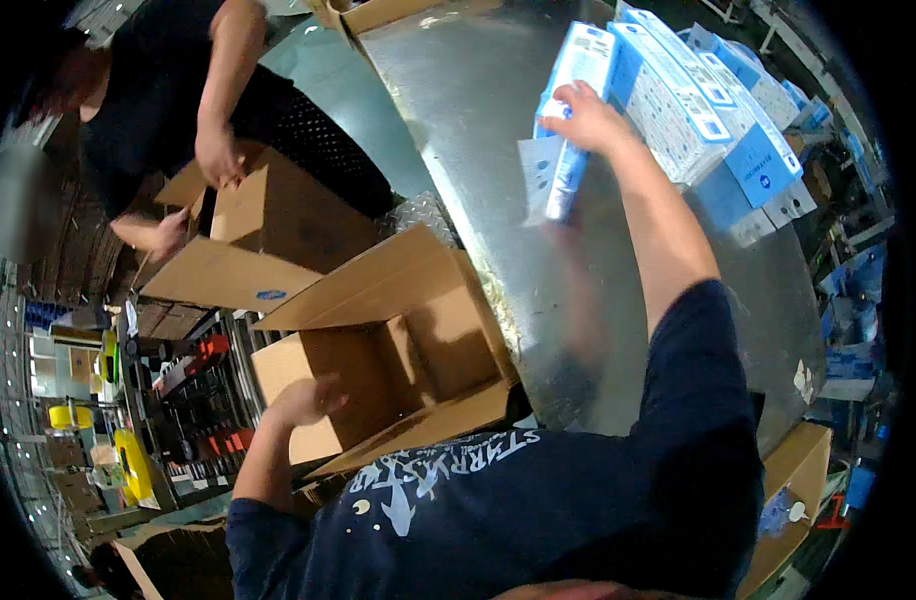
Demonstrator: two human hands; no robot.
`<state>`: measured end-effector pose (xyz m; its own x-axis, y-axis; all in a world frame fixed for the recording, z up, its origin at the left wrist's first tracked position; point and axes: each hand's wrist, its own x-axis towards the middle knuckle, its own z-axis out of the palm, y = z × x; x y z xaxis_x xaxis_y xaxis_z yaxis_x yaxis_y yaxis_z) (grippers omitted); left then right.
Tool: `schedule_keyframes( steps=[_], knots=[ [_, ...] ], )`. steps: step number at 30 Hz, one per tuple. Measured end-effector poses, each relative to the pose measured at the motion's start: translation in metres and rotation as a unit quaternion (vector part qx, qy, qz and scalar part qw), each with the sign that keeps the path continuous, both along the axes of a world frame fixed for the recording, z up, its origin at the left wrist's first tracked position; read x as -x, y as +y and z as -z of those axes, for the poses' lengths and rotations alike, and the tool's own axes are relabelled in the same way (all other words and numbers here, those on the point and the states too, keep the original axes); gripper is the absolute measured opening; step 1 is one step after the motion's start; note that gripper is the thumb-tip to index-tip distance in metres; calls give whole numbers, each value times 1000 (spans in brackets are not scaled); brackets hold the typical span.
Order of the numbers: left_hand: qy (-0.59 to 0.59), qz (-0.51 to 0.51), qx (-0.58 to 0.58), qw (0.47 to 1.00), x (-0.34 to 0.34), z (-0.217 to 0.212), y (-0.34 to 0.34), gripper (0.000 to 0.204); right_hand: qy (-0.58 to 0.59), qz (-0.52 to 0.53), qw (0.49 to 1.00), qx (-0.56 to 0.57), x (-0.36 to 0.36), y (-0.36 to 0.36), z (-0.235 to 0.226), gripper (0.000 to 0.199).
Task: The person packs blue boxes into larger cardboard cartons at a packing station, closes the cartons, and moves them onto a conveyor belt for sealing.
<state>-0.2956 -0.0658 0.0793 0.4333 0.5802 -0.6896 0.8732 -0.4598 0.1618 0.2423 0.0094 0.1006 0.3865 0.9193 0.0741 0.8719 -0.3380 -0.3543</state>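
My right hand [586, 120] reaches over a metal table [488, 130]. Its fingers are wrapped over a slim blue and white carton [584, 62], which has a loose flap sticking out near its lower end. Close to its right, several similar blue and white cartons [668, 90] lie side by side on the table. My left hand [313, 400] is at the near left side of an open cardboard box [448, 300], over its flap. That hand's fingers are blurred, and whether they touch the box cannot be made out. Inside, the box shows bare cardboard walls.
Across to the left, a co-worker [158, 100] has both hands at another open cardboard box [308, 220]. Rollers of a conveyor [240, 360] run beside the boxes. Another cardboard box [793, 480] with plastic wrap inside stands at the lower right, by the table's edge.
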Motion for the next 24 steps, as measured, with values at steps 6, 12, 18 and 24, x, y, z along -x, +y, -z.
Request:
schedule_keyframes(
  steps=[6, 12, 18, 24],
  knots=[
    [-400, -29, 23, 916, -214, 10, 96, 44, 23, -7, 1000, 8, -23, -52, -35, 52],
    [-413, -162, -133, 886, -355, 110, 155, 55, -115, 162, 967, -158, -199, -67, 28, 62],
    [-201, 43, -321, 924, -369, 118, 128, 61, -166, 207, 964, -17, -235, -41, -8, 63],
    [-259, 0, -290, 921, -365, 109, 129, 59, -47, 198, 979, -5, -179, -25, -28, 57]
  ],
)
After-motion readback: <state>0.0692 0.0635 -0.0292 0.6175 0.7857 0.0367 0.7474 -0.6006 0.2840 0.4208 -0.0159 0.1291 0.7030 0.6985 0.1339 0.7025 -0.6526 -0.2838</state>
